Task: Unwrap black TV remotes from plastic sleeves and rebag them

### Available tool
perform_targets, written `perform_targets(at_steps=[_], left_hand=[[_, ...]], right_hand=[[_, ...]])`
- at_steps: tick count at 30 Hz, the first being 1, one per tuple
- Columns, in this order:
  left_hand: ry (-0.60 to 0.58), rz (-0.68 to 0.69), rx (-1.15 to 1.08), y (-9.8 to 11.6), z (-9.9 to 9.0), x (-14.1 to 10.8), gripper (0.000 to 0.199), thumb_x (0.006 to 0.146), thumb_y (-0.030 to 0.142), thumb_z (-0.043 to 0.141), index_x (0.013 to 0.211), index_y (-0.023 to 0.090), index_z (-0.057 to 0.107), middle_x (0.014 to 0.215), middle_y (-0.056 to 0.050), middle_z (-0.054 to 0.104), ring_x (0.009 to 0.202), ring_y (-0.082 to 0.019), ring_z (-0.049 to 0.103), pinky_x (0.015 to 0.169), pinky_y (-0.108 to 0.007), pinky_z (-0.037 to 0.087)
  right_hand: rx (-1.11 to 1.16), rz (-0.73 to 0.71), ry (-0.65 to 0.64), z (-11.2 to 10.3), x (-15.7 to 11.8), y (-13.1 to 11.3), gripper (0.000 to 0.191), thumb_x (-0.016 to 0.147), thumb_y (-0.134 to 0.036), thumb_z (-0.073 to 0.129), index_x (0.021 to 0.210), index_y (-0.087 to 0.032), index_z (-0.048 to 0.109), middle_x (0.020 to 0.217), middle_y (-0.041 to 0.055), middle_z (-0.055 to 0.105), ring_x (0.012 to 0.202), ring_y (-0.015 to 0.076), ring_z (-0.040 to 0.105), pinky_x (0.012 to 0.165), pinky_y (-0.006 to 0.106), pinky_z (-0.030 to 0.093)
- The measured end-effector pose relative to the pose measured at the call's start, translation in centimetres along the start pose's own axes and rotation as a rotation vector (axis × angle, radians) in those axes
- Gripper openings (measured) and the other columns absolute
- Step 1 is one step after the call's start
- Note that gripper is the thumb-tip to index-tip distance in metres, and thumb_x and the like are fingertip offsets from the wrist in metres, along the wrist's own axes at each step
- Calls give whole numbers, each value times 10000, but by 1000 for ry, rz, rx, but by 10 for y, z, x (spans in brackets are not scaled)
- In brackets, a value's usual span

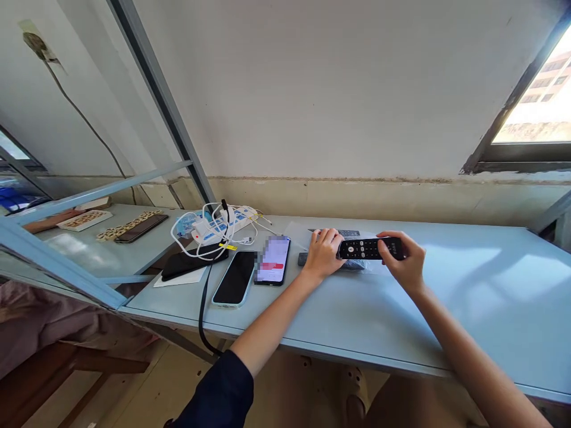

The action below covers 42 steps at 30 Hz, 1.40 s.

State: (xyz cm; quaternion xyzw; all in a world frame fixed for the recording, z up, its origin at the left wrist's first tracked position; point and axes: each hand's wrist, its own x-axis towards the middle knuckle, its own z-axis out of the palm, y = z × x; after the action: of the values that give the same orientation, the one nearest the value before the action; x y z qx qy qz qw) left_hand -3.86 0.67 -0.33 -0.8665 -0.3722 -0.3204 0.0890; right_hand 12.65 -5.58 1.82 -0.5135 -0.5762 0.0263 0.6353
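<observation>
Both hands gripping the remote [369, 248] by its ends, over the table [468, 297].
Light, stiff, slick plastic; left hand [322, 254] and right hand [405, 261] clamp the ends, buttons exposed.

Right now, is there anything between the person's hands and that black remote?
Nothing visible: both the left hand and the right hand already grip the black remote, one at each end, held just above the table.
</observation>
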Motion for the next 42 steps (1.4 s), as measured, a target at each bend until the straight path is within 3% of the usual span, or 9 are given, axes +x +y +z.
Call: perform_targets(at_steps=[2,8,12,14,20,25,31,37,42], left_hand=[[5,-7,11,-1,-2,0,188,775,221,665,954,205,609,995,-54,627,952,-219,559,886,-367,393],[-13,50,53,-1,-5,-1,232,786,198,655,1006,221,587,1084,-63,621,1023,-227,559,912,-362,384],[7,104,62,-1,-6,-2,238,817,162,601,1042,236,575,1108,-62,622,1068,-225,550,929,-362,377],[37,92,53,-2,-6,-1,257,811,174,611,1059,233,573,1112,-69,622,1090,-232,542,935,-362,377],[53,-26,38,-12,-6,4,391,756,261,706,1114,218,555,1091,-74,631,1081,-259,542,942,-394,384],[27,-42,28,-21,-7,3,322,789,254,698,1087,243,576,999,-42,652,981,-232,575,912,-385,386],[44,-29,-3,-21,-4,0,345,809,403,677,1098,236,587,962,-35,658,925,-208,597,836,-333,396],[21,1,9,-19,-1,0,425,819,395,667,1197,239,548,982,-29,656,947,-194,602,850,-315,392],[11,24,-4,-13,-3,-1,422,817,354,674,1196,215,552,996,-35,656,954,-193,598,878,-318,399]], right_hand=[[58,61,-135,3,-1,1,178,709,-363,621,756,-204,684,605,-1,635,391,99,491,388,243,413],[327,269,-440,13,-4,4,394,711,-424,657,1039,-209,692,1079,99,695,537,141,631,359,236,469],[423,425,-599,14,-4,1,503,728,-433,665,1190,-242,615,1017,78,714,542,161,663,401,247,502],[439,471,-572,12,-2,-2,512,708,-443,685,1170,-229,621,909,57,724,542,176,668,420,263,516],[455,574,-314,5,8,2,506,565,-434,768,995,-187,663,569,-30,621,401,146,569,445,306,519],[527,628,-223,-2,16,15,400,614,-457,694,923,-203,689,621,-8,616,429,135,535,457,308,509],[655,615,-382,-6,19,15,554,777,-611,380,937,-183,694,742,73,656,562,172,590,491,298,528],[742,731,-522,-5,18,9,534,814,-633,395,1011,-227,679,892,78,692,638,152,639,442,222,488],[730,750,-674,-2,15,10,548,770,-704,463,933,-231,687,938,96,699,656,153,651,394,197,451]])
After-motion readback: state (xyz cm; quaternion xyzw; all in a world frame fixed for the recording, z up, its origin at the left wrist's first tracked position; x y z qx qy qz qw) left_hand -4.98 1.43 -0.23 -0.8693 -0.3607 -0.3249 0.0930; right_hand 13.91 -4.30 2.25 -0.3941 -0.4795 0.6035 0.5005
